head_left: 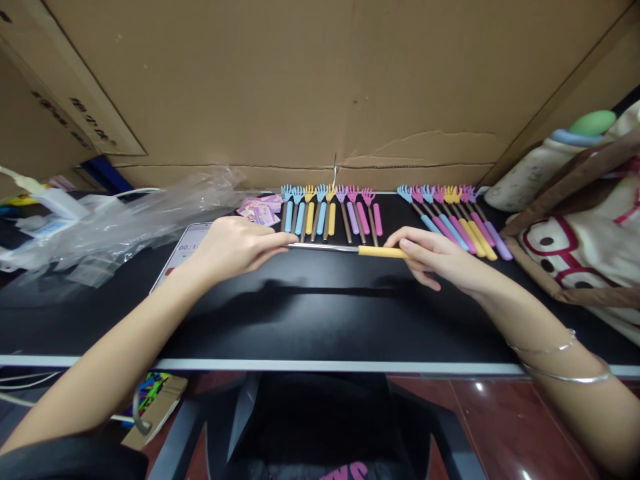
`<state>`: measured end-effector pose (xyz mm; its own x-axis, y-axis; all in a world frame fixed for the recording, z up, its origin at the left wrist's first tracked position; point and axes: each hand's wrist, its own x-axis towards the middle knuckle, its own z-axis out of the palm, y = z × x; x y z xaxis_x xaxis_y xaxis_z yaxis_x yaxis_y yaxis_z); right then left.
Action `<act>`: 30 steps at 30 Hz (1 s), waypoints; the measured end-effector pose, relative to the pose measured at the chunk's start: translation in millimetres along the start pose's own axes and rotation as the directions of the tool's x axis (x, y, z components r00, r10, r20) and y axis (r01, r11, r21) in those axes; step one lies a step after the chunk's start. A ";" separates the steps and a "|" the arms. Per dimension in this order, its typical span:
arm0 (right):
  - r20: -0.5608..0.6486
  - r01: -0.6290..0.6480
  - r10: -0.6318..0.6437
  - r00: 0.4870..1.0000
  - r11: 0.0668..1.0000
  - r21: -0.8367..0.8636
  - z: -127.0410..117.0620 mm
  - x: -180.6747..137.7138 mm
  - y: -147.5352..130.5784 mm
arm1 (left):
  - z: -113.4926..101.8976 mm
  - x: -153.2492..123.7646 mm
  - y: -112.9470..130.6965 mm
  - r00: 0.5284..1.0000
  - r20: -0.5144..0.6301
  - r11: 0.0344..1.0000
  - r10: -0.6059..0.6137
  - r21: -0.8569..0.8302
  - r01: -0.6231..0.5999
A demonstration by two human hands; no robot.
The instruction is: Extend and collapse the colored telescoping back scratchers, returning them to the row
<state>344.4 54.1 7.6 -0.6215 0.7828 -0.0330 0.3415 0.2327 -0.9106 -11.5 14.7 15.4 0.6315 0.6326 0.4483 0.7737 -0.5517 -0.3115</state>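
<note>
Stretched level above the black tabletop is a back scratcher's metal rod with a yellow handle [383,252]. My left hand [233,245] pinches the rod's left end; whether a claw head is there is hidden by the fingers. At the other end, my right hand [425,257] grips the yellow handle between thumb and fingers. Behind the rod lies a row of claw heads on metal rods [349,223] with coloured handles beside them. To the right, a slanted group of back scratchers [465,223] has blue, pink, yellow and purple handles.
Small pink printed packets [261,209] lie left of the row. A phone [183,250] is partly behind my left forearm, beside clear plastic bags [145,217]. A brown-edged bag [550,287] and a bottle-shaped item [543,173] stand right. Cardboard [300,87] walls the back.
</note>
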 end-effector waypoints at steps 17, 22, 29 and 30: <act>-0.216 0.099 -0.346 0.913 0.701 -0.706 -13.2 -1.5 -4.1 | 3.3 -2.9 -9.3 0.994 0.062 0.995 -0.089 -0.040 0.091; -0.161 0.111 -0.265 0.951 0.776 -0.620 -12.1 -1.2 1.4 | 2.7 -3.3 -10.8 0.999 0.009 0.997 -0.049 -0.051 0.050; -0.143 0.099 -0.144 0.979 0.953 -0.286 -2.8 0.6 -1.9 | 3.0 -4.2 -11.4 0.999 -0.041 1.000 -0.012 -0.020 0.012; -0.149 0.091 -0.130 0.980 0.966 -0.240 -1.7 0.6 -2.2 | 3.4 -4.3 -11.1 0.999 -0.041 1.000 -0.011 -0.019 0.010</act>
<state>344.4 55.1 10.3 -0.5486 0.8231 0.1469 0.4425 0.4349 -0.7843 -22.7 19.9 14.1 0.6206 0.6156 0.4858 0.7788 -0.5558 -0.2907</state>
